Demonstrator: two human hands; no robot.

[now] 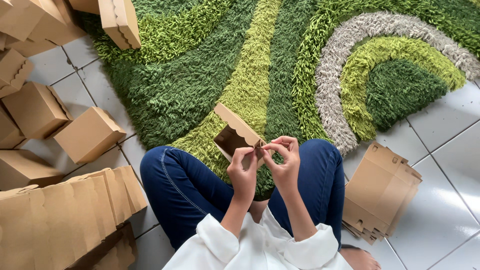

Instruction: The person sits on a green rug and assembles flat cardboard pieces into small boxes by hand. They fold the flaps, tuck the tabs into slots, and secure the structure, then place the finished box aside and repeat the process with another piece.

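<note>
Seated on the rug (200, 90), a person pinched both the left hand (243, 172) and right hand (285, 162) on a half-folded box (235, 135) above it, where a hard tug could tear the tab.

Half-folded brown cardboard box (235, 134), tilted, open

Folded boxes (87, 134) left of rug (190, 75), flat blanks (380, 187) right
</note>
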